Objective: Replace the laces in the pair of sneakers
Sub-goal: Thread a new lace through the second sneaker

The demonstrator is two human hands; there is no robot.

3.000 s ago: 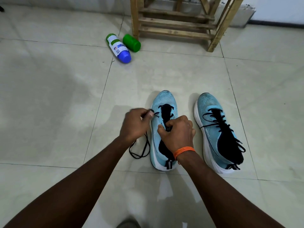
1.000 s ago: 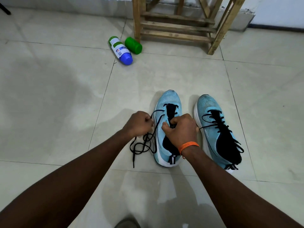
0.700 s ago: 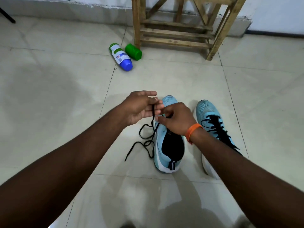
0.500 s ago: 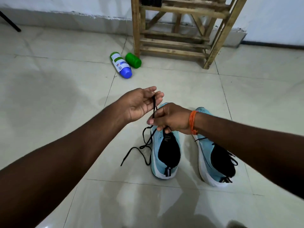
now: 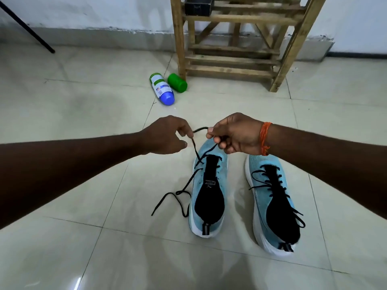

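Two light-blue sneakers stand side by side on the tiled floor, toes away from me. The left sneaker (image 5: pixel 209 191) has no lace through its eyelets. Its black lace (image 5: pixel 189 181) hangs above it and trails onto the floor to its left. My left hand (image 5: pixel 167 136) pinches the lace between thumb and finger. My right hand (image 5: pixel 234 132), with an orange band on the wrist, grips the same lace above the shoe's toe. The right sneaker (image 5: pixel 272 197) is laced loosely with a black lace.
A wooden rack (image 5: pixel 234 42) stands against the wall ahead, with a black box on a shelf. A white bottle with a blue cap (image 5: pixel 162 88) and a green bottle (image 5: pixel 177 83) lie on the floor by its left leg. A thin black rod (image 5: pixel 27 28) leans at the far left.
The lace has come out of the left sneaker. Both hands rose from the shoe with it and then spread apart, stretching a short length between them. The view tilted up.
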